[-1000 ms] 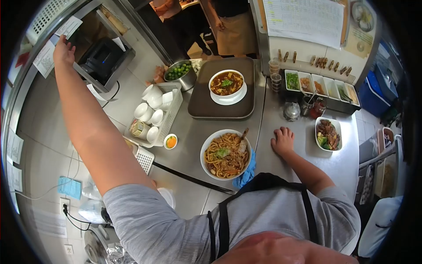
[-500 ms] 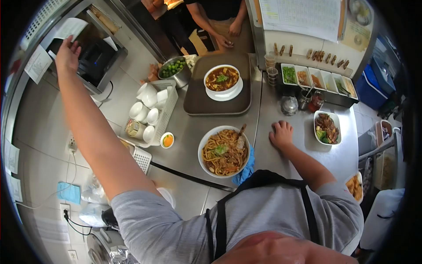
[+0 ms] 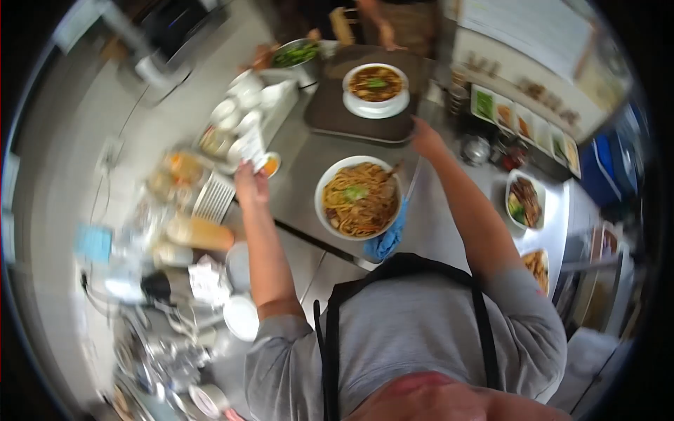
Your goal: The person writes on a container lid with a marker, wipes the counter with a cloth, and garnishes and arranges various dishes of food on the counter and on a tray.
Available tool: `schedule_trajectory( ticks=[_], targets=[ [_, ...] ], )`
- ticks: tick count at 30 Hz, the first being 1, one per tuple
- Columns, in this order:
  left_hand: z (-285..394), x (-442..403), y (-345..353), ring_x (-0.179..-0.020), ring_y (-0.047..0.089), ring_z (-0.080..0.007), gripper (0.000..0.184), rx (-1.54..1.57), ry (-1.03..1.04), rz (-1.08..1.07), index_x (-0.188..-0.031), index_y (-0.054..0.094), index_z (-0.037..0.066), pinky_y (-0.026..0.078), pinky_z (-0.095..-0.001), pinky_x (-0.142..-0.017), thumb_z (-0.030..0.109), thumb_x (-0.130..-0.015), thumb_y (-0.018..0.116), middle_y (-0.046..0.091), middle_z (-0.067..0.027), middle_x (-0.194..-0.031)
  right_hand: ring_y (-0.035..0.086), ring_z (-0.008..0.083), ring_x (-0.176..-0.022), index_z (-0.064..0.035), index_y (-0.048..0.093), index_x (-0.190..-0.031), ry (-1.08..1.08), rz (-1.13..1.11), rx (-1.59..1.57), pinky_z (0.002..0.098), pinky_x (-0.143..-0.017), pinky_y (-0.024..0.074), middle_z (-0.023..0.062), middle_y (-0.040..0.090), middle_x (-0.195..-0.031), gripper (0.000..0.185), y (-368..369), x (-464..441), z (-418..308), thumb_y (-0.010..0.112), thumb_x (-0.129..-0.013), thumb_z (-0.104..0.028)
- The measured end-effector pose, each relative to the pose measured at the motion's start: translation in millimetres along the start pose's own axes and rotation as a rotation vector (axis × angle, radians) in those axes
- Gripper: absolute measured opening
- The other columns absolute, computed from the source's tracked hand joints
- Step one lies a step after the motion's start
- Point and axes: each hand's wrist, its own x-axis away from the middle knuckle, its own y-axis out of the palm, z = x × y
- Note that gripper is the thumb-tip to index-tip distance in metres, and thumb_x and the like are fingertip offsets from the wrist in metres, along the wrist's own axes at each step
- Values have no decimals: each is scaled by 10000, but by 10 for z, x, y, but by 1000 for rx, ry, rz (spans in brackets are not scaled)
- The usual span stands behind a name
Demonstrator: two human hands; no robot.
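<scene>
My left hand (image 3: 251, 185) is closed on a small white paper slip (image 3: 252, 146), beside a small cup with orange filling (image 3: 271, 165). My right hand (image 3: 425, 138) touches the near right corner of the brown tray (image 3: 326, 121); its fingers are blurred. A white bowl of dark soup (image 3: 376, 83) with green garnish rests on a white plate on that tray. Nearer to me, between my forearms, is a large white bowl of noodles (image 3: 359, 196), with a blue cloth (image 3: 386, 240) at its lower right.
Another person's hand (image 3: 388, 35) is at the tray's far edge. White cups (image 3: 226, 114) fill a basket at the left, near a metal pot of greens (image 3: 295, 55). At the right are a topping rack (image 3: 524, 126), a meat dish (image 3: 525, 200) and a fried-food dish (image 3: 537, 270).
My left hand has come down from the upper left, now with a paper slip. My right hand has moved from the counter up to the tray. The other person's hand has reached the tray.
</scene>
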Motion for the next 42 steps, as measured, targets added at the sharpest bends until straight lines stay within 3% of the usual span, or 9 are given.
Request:
schedule_trajectory(
  ticks=[2,9,20,26,28,31,33,36,42],
  targets=[
    [50,210,-181,-767,557,-174,333,75,28,30,-1044,451,34,472,-275,-633,-8,-715,420,553,-70,-903,449,301,-1041,-110,423,-1162,-19,22,28,362,-872,361,169,445,-1154,407,690,105,1236,477,-768,-198],
    [1038,552,-399,-483,442,-113,579,-355,320,383,-1201,346,113,360,-228,-408,-79,-658,401,482,-34,-652,511,294,-800,-122,562,-915,-151,74,243,382,-685,417,121,519,-879,180,163,963,742,498,-756,-176],
    [2839,746,-1803,-557,517,-148,182,-889,897,768,-821,587,-11,411,-249,-533,97,-749,459,578,-93,-676,512,296,-774,-85,574,-872,-343,180,413,383,-672,415,130,536,-843,169,257,1545,343,486,-736,-133],
    [1685,1560,-2363,-760,582,-268,262,-1763,676,1026,-885,573,5,446,-324,-706,217,-730,571,595,-145,-853,513,311,-777,-95,576,-878,-316,136,405,413,-685,414,132,542,-810,206,396,1505,682,496,-688,-85],
    [1559,1672,-2661,-576,548,-190,179,-3263,186,1168,-774,530,112,444,-288,-502,282,-795,479,542,-61,-673,515,307,-784,-81,585,-842,-205,102,444,401,-692,405,142,547,-820,197,438,1521,585,486,-673,-98],
    [1730,1568,-3609,-486,520,-142,204,-2908,632,958,-693,570,141,411,-289,-401,287,-785,463,549,-1,-628,513,316,-761,-68,588,-776,-122,91,442,406,-670,408,145,556,-767,165,314,1597,347,459,-686,-118],
    [1769,1331,-3193,-532,560,-128,264,-3188,312,654,-598,576,172,416,-312,-405,313,-775,441,579,7,-598,528,266,-814,-142,616,-819,-61,117,481,381,-708,424,95,568,-799,183,203,1633,260,486,-691,-145],
    [1591,1371,-2967,-708,570,-306,312,-1914,242,1243,-822,634,76,456,-403,-646,318,-695,483,598,-126,-757,491,232,-865,-180,604,-831,-79,216,413,359,-722,394,55,523,-862,162,153,1681,331,503,-705,-196],
    [1497,1395,-3009,-716,579,-305,282,-1860,394,1222,-864,634,89,456,-390,-640,280,-729,479,613,-121,-810,473,225,-885,-179,596,-843,-49,172,356,353,-741,375,50,512,-872,167,179,1684,365,505,-707,-212]
  ],
)
